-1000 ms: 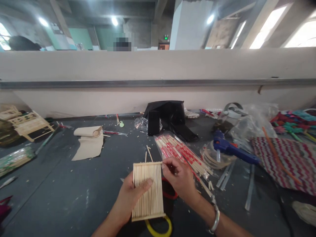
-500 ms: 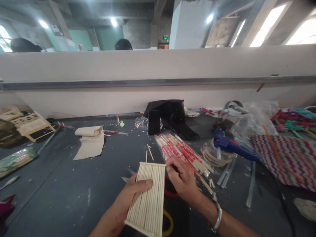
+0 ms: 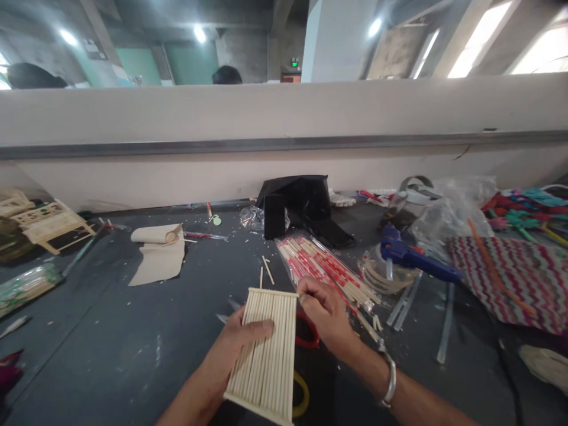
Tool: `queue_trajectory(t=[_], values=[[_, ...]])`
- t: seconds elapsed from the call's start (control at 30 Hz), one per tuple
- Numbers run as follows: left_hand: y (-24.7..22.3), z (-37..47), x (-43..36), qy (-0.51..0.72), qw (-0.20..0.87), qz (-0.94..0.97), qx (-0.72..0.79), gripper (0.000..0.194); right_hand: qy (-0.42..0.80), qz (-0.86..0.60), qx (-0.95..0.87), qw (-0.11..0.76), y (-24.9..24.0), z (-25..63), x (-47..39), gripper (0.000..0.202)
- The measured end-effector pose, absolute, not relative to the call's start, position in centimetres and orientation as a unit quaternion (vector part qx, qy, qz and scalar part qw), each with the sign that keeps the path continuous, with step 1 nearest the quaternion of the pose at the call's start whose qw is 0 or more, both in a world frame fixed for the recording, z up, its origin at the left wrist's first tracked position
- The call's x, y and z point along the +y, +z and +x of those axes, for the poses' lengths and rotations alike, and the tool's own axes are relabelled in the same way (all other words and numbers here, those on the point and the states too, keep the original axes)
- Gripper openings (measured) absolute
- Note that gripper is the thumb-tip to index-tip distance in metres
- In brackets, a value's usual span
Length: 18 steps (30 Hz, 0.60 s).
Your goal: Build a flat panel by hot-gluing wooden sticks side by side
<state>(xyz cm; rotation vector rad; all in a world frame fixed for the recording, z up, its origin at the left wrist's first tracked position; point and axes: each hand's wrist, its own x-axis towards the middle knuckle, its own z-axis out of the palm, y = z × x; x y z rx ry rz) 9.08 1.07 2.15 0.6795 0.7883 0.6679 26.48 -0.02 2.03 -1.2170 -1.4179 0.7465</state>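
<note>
A flat panel of pale round wooden sticks (image 3: 266, 361), laid side by side with a crossbar stick along the top and bottom edges, is tilted in front of me. My left hand (image 3: 237, 346) grips it from the left, thumb flat on its face and fingers hidden behind. At the top right corner, my right hand (image 3: 326, 310) pinches the end of the upper crossbar between thumb and curled index finger. Partly under the panel lie a red-handled pair of scissors (image 3: 315, 337) and a yellow ring-shaped handle (image 3: 303, 397).
Beyond my hands lies a plastic pack of sticks (image 3: 306, 260) with red wrapping. A blue glue gun (image 3: 412, 257) and clear glue sticks (image 3: 446, 331) are on the right. Rolled beige cloth (image 3: 162, 260) and a small wooden bench model (image 3: 55, 225) sit left. A black phone (image 3: 275, 216) stands behind.
The view has shifted slightly, so the table items appear a little higher and further left. Both hands keep nearly the same hold on the stick panel.
</note>
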Motion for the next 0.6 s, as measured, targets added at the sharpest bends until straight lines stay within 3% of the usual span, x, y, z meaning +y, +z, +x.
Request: queue_trajectory(t=[0.3,0.6], values=[[2.28,8.85,1.21,0.304,0.807,0.322,0.391,0.031,0.15,-0.538,-0.654,0.51,1.82,26.59,-0.13,0.016],[2.31,9.01,1.19,0.304,0.82,0.304,0.378,0.033,0.319,-0.509,-0.589,0.541,1.58,26.73,0.07,0.017]])
